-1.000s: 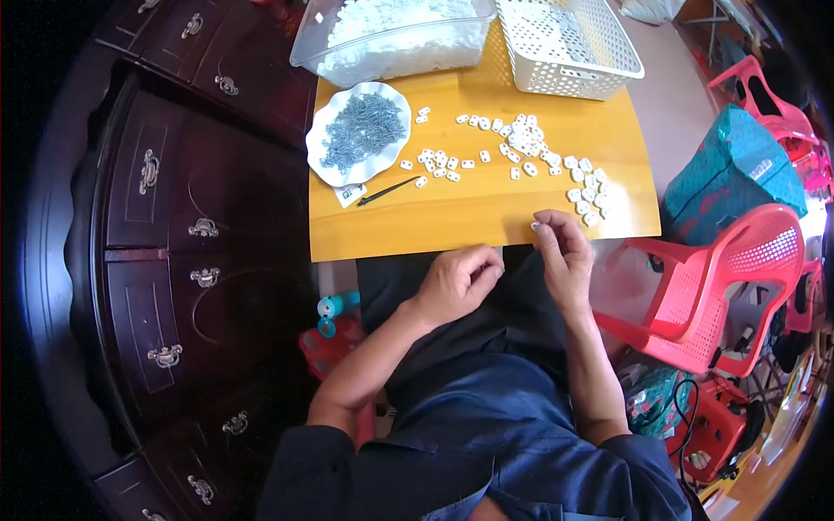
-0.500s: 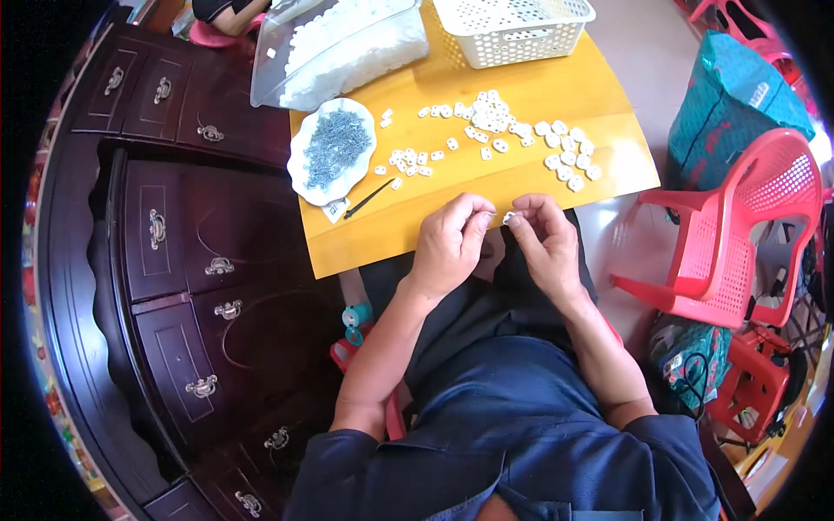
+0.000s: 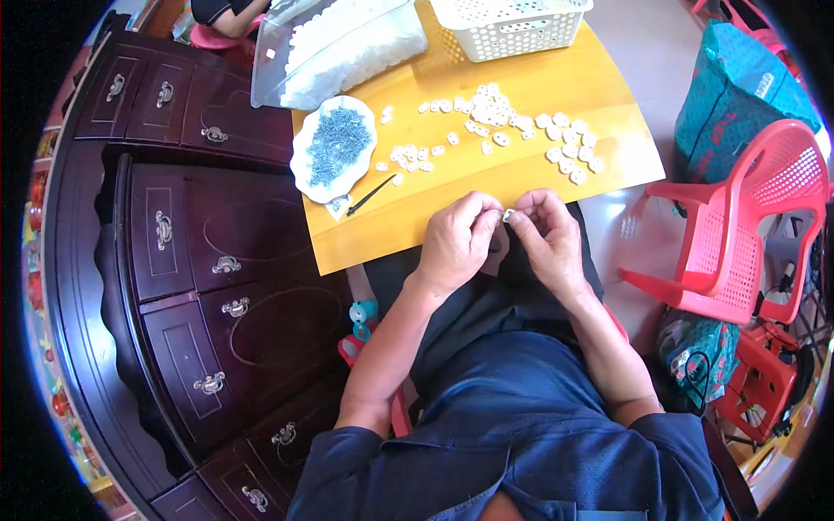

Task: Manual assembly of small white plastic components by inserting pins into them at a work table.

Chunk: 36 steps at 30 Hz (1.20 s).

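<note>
Just past the table's near edge, my two hands meet fingertip to fingertip. My right hand (image 3: 551, 245) pinches a small white plastic piece (image 3: 508, 214) between thumb and forefinger. My left hand (image 3: 458, 239) is closed in a pinch right beside that piece; whatever is in its fingertips is too small to make out. On the wooden table (image 3: 417, 217), loose small white pieces with holes (image 3: 491, 108) lie in a heap and scattered about. A group of rounder white pieces (image 3: 569, 149) sits to the right. Left of them, a scalloped white dish (image 3: 301, 165) holds many thin grey metal pins or screws (image 3: 339, 146).
A black stick-like tool (image 3: 372, 194) lies near the dish. At the back stand a clear bin (image 3: 269, 74) of white pieces and a white perforated basket (image 3: 521, 39). Dark cabinets (image 3: 243, 191) line the left; a red plastic chair (image 3: 730, 234) and teal bag (image 3: 738, 104) are right.
My left fingertips have come closer to the white piece in my right hand, closing the small gap. The whole view has shifted slightly.
</note>
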Tool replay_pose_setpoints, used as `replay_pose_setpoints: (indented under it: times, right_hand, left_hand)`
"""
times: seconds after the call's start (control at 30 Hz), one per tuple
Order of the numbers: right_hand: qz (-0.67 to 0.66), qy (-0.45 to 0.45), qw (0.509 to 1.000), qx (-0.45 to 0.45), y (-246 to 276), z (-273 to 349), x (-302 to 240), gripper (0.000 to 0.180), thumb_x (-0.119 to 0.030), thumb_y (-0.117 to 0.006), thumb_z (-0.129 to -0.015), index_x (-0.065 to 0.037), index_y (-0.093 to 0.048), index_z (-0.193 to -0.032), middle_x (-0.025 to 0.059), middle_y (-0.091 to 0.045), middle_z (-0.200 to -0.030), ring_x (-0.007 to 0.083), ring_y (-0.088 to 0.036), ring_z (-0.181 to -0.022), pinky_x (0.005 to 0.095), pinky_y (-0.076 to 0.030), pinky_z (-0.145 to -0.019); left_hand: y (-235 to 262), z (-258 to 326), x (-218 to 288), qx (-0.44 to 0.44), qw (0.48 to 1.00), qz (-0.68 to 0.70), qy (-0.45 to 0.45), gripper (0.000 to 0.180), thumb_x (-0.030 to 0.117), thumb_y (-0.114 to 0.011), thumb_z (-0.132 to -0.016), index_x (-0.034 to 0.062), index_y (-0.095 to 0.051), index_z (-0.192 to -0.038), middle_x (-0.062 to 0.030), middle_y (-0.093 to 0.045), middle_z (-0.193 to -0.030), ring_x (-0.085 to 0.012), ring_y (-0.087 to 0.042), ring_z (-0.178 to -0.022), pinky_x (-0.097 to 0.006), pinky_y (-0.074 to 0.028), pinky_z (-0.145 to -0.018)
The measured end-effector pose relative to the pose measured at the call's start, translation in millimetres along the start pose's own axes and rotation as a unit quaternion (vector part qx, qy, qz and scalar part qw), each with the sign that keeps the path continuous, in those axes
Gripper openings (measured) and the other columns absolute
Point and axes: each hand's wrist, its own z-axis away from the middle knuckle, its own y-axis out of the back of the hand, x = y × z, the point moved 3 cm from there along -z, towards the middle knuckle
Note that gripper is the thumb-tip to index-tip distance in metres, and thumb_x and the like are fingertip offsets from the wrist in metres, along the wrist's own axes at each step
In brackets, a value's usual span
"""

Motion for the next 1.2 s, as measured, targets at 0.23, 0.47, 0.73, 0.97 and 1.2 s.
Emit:
replay_pose_setpoints:
  times: [0.23,0.47,0.73,0.97,1.2]
  right_hand:
    - [0.021,0.002,1.000,-0.005,1,-1,2,0.014,-0.002,-0.070,-0.092,-0.002,-0.061,-0.103,0.0007,-0.067,-0.085,0.0058,-0.062,-0.076,0.0224,-0.052,-0.069]
    - [0.020,0.001,1.000,-0.001,2,-1,5,0.017,-0.003,-0.072,-0.090,-0.002,-0.061,-0.104,0.0017,-0.067,-0.084,0.0072,-0.063,-0.075,0.0234,-0.052,-0.069]
    - [0.055,0.033,0.998,0.001,2,1,-4,0.018,-0.002,-0.073,-0.089,-0.003,-0.061,-0.102,0.0024,-0.067,-0.083,0.0077,-0.064,-0.075,0.0239,-0.053,-0.068]
    - [0.064,0.024,0.998,0.012,2,1,-2,0.017,-0.002,-0.073,-0.088,-0.003,-0.060,-0.098,0.0014,-0.065,-0.078,0.0064,-0.062,-0.070,0.0236,-0.052,-0.066]
    - [0.030,-0.017,0.999,0.017,5,1,4,0.016,-0.002,-0.073,-0.088,-0.004,-0.060,-0.098,-0.0006,-0.065,-0.078,0.0039,-0.060,-0.070,0.0226,-0.050,-0.065]
  left_hand:
    - [4,0,1,-0.002,1.000,-0.014,0.001,0.006,0.008,-0.063,-0.095,0.0014,-0.063,-0.097,-0.0167,-0.069,-0.083,-0.0354,-0.069,-0.077,-0.042,-0.054,-0.067]
    - [2,-1,2,-0.013,0.999,-0.036,-0.005,0.006,0.008,-0.063,-0.095,0.0020,-0.063,-0.095,-0.0165,-0.069,-0.083,-0.0361,-0.069,-0.077,-0.042,-0.054,-0.067]
    - [4,-2,8,-0.023,0.996,-0.086,-0.033,0.006,0.009,-0.064,-0.094,0.0030,-0.063,-0.093,-0.0160,-0.069,-0.083,-0.0363,-0.068,-0.077,-0.044,-0.053,-0.067]
    - [0,-4,10,-0.022,0.992,-0.110,-0.054,0.006,0.009,-0.064,-0.094,0.0034,-0.063,-0.090,-0.0152,-0.069,-0.082,-0.0359,-0.068,-0.076,-0.044,-0.053,-0.067]
    - [-1,-6,10,-0.021,0.995,-0.090,-0.043,0.007,0.008,-0.065,-0.094,0.0025,-0.064,-0.091,-0.0157,-0.070,-0.082,-0.0356,-0.069,-0.076,-0.043,-0.054,-0.067]
